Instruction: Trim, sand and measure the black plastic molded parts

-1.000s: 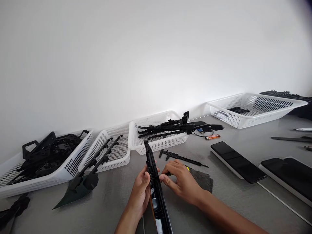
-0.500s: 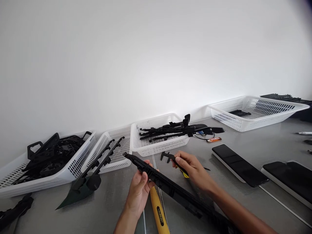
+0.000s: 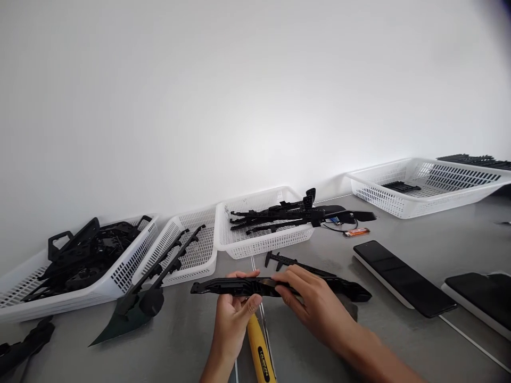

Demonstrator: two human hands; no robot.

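My left hand grips a long black plastic trim piece from below, thumb on the near side, holding it nearly level above the table. My right hand is closed at the middle of the piece. From its fingertips a thin glinting blade lies along the trim; it looks like a utility knife, its handle hidden by the hand. Just behind the trim, a black caliper rests on the table. Below my left hand lies a yellow handle with a dark label.
White baskets hold black plastic parts: a left basket, a narrow basket, a middle basket and a right basket. A phone lies at right, with another dark-topped device beyond. An orange-labelled item sits near the middle basket.
The trim piece has swung from slanting to nearly level. My right hand has moved from beside the caliper onto the trim, bringing the black-and-yellow knife along; the caliper stays on the table.
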